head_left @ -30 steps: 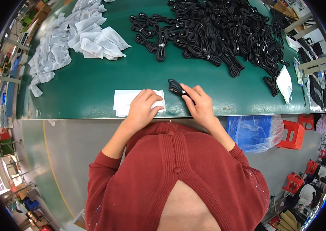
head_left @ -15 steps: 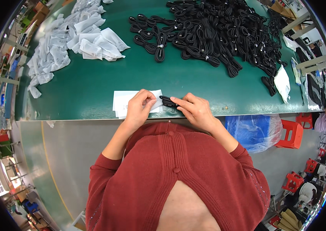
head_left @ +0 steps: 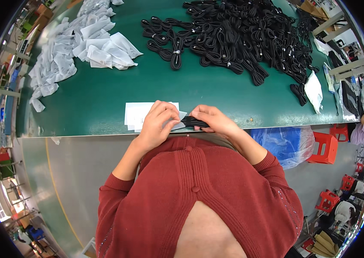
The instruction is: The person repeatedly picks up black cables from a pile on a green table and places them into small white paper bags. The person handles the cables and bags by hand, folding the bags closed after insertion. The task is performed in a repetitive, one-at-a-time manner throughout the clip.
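Observation:
Near the table's front edge, my left hand [head_left: 161, 119] pinches the edge of a translucent white plastic bag [head_left: 182, 116]. My right hand [head_left: 215, 120] grips a coiled black cable [head_left: 194, 122], whose left end meets the bag's mouth. How far the cable reaches into the bag is hidden by my left fingers. Under and left of my left hand lie several flat white bags [head_left: 135, 114], loosely stacked on the green table [head_left: 104, 92].
A large pile of coiled black cables [head_left: 238, 38] covers the back right. White filled bags [head_left: 109, 49] are heaped at the back left. One white packet [head_left: 314, 92] lies right. Below the table stand a blue plastic-lined container [head_left: 281, 144] and a red stool [head_left: 324, 148].
My left hand has lifted a bag's edge up from the stack. My right hand has taken a fuller grip on the coiled cable and brought its end to the bag.

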`<state>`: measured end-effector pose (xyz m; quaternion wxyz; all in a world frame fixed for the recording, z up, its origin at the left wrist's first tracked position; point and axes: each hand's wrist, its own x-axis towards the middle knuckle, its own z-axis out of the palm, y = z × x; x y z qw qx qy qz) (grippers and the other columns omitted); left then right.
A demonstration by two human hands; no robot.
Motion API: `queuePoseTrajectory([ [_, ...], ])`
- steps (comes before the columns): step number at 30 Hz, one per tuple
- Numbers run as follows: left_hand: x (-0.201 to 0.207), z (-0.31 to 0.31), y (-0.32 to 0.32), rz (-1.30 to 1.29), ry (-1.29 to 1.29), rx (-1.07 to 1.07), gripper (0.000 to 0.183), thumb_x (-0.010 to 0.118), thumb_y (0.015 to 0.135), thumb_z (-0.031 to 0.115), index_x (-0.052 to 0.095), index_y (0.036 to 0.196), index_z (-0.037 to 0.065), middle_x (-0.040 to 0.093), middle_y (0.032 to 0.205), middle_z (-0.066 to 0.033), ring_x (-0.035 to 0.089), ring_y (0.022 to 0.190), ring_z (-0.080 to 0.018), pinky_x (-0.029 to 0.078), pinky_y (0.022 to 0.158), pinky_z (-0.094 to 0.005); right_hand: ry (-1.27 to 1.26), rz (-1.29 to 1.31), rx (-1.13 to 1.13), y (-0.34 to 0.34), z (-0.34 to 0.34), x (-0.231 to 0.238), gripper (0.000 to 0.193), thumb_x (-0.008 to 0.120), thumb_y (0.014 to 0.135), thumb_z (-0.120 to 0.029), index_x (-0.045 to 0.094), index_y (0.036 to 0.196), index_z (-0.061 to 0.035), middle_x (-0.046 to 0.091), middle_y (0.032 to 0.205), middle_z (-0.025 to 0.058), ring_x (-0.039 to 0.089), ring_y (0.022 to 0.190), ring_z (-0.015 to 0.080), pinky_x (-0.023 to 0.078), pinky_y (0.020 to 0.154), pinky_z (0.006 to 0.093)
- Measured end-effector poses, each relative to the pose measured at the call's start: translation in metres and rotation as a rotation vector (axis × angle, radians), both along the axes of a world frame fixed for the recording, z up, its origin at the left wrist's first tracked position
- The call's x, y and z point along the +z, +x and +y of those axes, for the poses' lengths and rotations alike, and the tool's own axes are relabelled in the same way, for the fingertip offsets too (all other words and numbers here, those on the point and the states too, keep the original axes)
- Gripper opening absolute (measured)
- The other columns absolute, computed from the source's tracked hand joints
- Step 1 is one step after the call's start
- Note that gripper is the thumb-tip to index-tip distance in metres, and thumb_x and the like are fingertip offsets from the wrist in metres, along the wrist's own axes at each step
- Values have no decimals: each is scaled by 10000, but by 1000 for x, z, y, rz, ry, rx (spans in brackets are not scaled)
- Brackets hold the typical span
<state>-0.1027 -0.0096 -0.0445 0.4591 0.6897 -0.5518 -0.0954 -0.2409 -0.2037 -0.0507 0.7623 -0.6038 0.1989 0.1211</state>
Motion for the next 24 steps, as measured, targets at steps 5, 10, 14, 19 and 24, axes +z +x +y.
queuePoseTrajectory([
  [5,6,0,4,0,-37,61,82,679,812,29,612,857,46,613,990,-93,551,937,-247,447,820,-340,-812,-681,-55,5,21,-1,226,636,950,-147,662,1146,-37,586,911,29,525,824,108,430,667,251],
  [10,20,-3,20,393,-183,97,85,680,864,63,606,878,23,608,984,-37,537,923,-167,441,816,-306,-670,-846,-173,19,26,18,451,703,858,-34,570,1289,-54,513,1143,132,564,783,154,499,706,283],
  [14,43,7,88,722,-395,272,162,645,948,137,635,1042,5,596,1048,-11,522,928,-96,432,809,-251,-1358,-858,-404,57,-18,27,374,716,780,-22,613,1137,-59,562,1113,148,611,911,328,531,730,393],
  [19,77,-4,108,-2,-442,646,220,641,946,129,638,1138,23,612,1057,-42,562,914,-129,464,820,-271,-1924,-412,-223,87,-83,-3,408,756,772,-169,617,1122,-10,575,1064,120,557,968,327,485,777,425],
  [24,30,-1,42,-28,-22,212,204,726,794,24,667,990,27,620,980,-88,590,882,-205,491,764,-316,-1799,-413,-288,80,-84,-12,329,730,814,-187,641,1060,11,597,938,139,621,831,321,531,691,410],
])
